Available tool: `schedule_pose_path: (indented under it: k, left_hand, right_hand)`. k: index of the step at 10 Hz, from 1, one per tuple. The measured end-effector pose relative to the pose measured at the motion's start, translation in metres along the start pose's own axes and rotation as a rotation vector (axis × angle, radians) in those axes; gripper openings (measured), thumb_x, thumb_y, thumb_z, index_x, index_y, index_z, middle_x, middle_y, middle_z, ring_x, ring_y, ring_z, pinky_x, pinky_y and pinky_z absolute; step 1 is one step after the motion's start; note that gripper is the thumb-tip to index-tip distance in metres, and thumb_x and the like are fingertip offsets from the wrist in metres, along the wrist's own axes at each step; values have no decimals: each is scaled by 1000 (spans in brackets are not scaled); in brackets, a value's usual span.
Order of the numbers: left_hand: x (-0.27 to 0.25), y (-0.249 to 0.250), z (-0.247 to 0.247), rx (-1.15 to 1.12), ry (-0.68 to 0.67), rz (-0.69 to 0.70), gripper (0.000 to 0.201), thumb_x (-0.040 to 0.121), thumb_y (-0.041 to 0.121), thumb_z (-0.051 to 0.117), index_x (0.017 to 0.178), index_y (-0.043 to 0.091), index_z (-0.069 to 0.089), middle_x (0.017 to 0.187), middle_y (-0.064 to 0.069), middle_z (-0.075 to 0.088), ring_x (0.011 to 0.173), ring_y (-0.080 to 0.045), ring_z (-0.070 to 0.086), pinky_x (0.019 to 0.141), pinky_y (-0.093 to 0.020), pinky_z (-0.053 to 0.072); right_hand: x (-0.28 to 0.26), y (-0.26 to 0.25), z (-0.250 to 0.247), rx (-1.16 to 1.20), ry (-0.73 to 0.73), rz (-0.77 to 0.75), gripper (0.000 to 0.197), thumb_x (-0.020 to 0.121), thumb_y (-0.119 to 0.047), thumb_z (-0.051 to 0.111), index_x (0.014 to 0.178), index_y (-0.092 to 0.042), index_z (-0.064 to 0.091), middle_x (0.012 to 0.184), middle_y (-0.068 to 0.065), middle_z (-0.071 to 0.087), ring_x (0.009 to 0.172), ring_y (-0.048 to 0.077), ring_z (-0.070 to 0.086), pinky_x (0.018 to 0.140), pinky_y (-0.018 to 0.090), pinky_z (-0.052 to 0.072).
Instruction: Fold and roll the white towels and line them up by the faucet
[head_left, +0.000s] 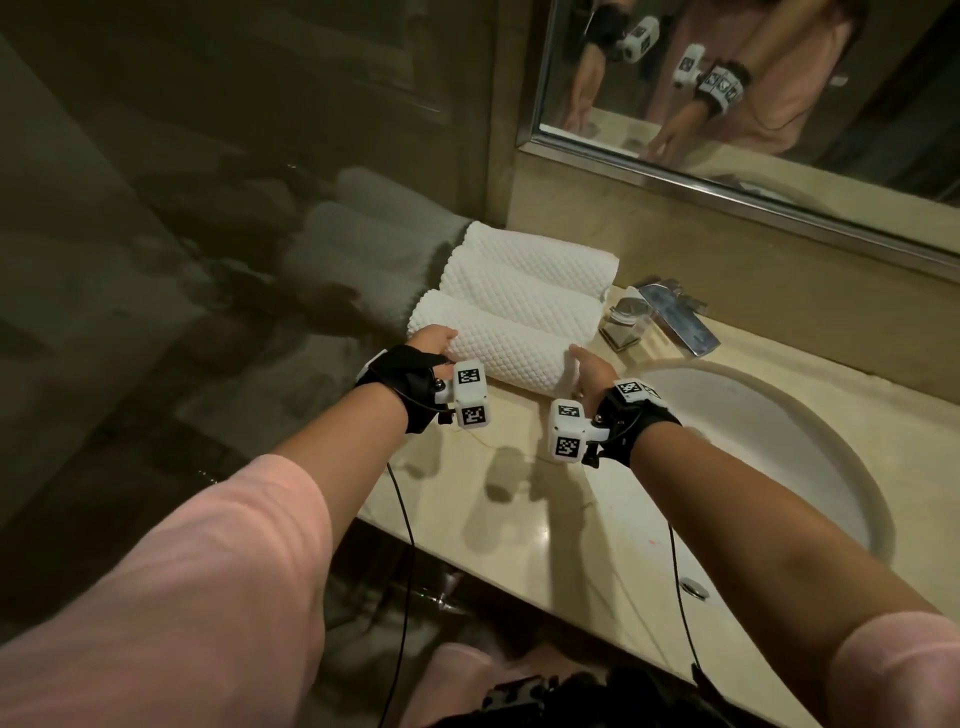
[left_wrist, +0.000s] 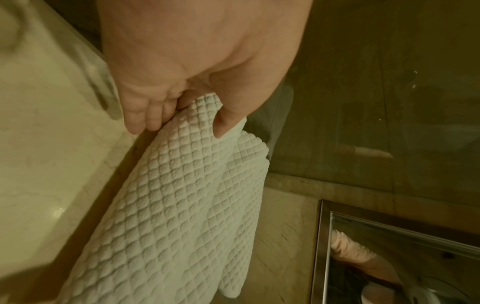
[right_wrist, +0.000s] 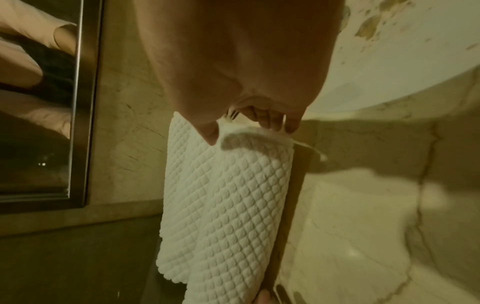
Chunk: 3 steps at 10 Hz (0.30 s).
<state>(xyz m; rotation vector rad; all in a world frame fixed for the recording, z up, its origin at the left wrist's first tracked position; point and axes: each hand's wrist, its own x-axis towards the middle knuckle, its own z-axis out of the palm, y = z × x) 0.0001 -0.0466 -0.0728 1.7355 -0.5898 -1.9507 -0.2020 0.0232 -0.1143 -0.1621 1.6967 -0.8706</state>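
A dim bathroom frames the work: a pale marble surface (head_left: 519, 499) runs beside an oval sink (head_left: 810, 447), a chrome faucet (head_left: 670, 317) stands at the sink's back rim, and a framed mirror (head_left: 727, 93) hangs on the wall above. To the left a dark glass panel (head_left: 182, 234) reflects the towels.

Three rolled white towels lie side by side between the glass and the faucet. The far roll (head_left: 540, 252) and the middle roll (head_left: 519, 288) touch each other near the wall; the near roll (head_left: 498, 345) lies against the middle one, its right end close beside the faucet base.

The left hand (head_left: 428, 340) grips the near roll's left end, thumb on top and fingers curled under, as the left wrist view shows. The right hand (head_left: 592, 371) pinches the right end in the same way, thumb over the quilted face and fingers behind the open spiral.

The step in hand looks like seating this last roll in the row. Done well, both hands would press evenly so the roll stays parallel to its neighbours and flush at the ends. The loose outer edge seems best tucked underneath, against the surface, so that the roll's own weight holds it closed. Letting go gently, one hand at a time, should keep the soft cloth from springing open or nudging the other rolls out of line.
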Motion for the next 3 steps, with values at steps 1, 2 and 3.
schedule_pose_path:
  k: [1, 2, 3]
  left_hand:
    - [-7, -3, 1, 82, 16, 77, 41, 95, 17, 48, 131, -3, 44, 103, -15, 57, 84, -23, 56, 70, -30, 45]
    - [-11, -3, 4, 59, 29, 16, 28, 96, 18, 48, 119, 2, 47, 106, -16, 56, 86, -28, 58, 75, -31, 47]
    - [-7, -7, 4, 106, 15, 70, 42, 97, 15, 44, 135, -2, 43, 139, -20, 46, 107, -23, 53, 83, -28, 47]
  right_hand:
    - [-6, 6, -5, -103, -8, 15, 23, 93, -27, 49, 107, -9, 47, 80, 6, 49, 68, 21, 49, 83, 38, 46]
    - [-11, 9, -3, -47, -70, 26, 38, 96, -35, 50, 124, -9, 47, 117, 9, 55, 87, 25, 55, 74, 34, 48]
    - [-7, 12, -5, -80, -65, 2, 57, 94, -35, 53, 141, -7, 38, 141, 13, 45, 110, 29, 51, 94, 41, 42]
